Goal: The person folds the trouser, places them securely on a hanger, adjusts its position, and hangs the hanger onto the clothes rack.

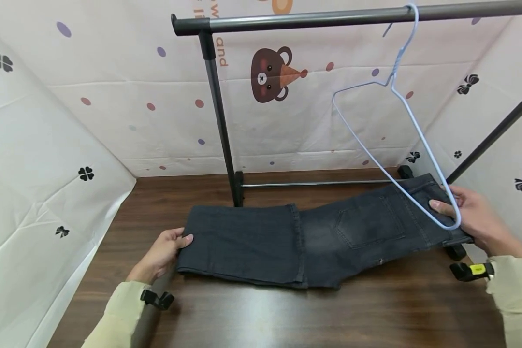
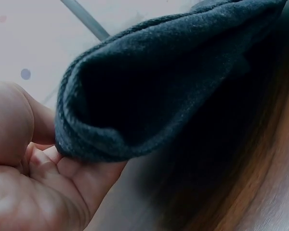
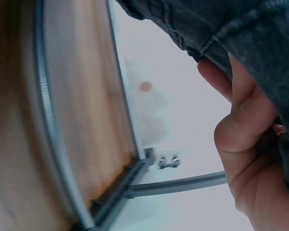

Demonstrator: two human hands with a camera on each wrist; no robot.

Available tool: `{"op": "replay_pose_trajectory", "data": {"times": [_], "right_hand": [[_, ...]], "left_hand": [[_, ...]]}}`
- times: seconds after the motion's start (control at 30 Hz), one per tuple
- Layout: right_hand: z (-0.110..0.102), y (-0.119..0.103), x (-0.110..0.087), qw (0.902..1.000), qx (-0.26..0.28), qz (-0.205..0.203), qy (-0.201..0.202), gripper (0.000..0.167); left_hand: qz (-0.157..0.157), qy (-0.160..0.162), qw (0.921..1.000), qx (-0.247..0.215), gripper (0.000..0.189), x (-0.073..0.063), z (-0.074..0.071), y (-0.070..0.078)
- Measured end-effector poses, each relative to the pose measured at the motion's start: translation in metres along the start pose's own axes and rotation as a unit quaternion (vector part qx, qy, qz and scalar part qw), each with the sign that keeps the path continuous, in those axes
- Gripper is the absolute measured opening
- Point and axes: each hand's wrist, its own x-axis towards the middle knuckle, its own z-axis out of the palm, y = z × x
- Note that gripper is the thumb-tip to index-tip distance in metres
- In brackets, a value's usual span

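A pair of dark grey jeans (image 1: 261,244), folded over with a back pocket on top, stretches between my two hands above the wooden surface. At its left folded end my left hand (image 1: 164,252) pinches the cloth, thumb on top and fingers below. In the left wrist view the folded denim (image 2: 149,82) gapes open beside the thumb. My right hand (image 1: 478,217) grips the waistband end, and the right wrist view shows its fingers (image 3: 245,120) bent under the denim. A pale blue hanger (image 1: 422,140) hangs in front of that end, its lower corner overlapping the right hand.
The hanger hooks over a dark metal rail (image 1: 313,18) across the top. A rack post (image 1: 219,116) stands behind the jeans, with a low crossbar (image 1: 313,184) near the back wall. Printed white sheets (image 1: 156,121) line the sides and back.
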Motion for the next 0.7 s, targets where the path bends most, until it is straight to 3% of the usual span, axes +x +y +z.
{"op": "replay_pose_trajectory", "data": {"times": [0.03, 0.13, 0.33, 0.7], "right_hand": [[-0.003, -0.004, 0.0, 1.0, 0.0, 0.004, 0.0, 0.018], [-0.015, -0.017, 0.0, 0.9992, 0.026, 0.028, -0.012, 0.04], [-0.035, -0.038, 0.0, 0.9932, 0.078, 0.079, -0.034, 0.032], [-0.06, -0.056, 0.003, 0.9937, 0.057, 0.095, -0.015, 0.033]], "left_hand": [[0.002, -0.003, 1.0, -0.003, 0.057, 0.0, 0.001, 0.0], [0.006, -0.011, 0.9999, -0.009, 0.057, 0.0, 0.006, 0.001], [0.017, -0.03, 0.9994, -0.005, 0.057, 0.004, 0.018, 0.002], [0.007, -0.077, 0.9964, -0.035, 0.051, 0.019, 0.053, -0.005]]}}
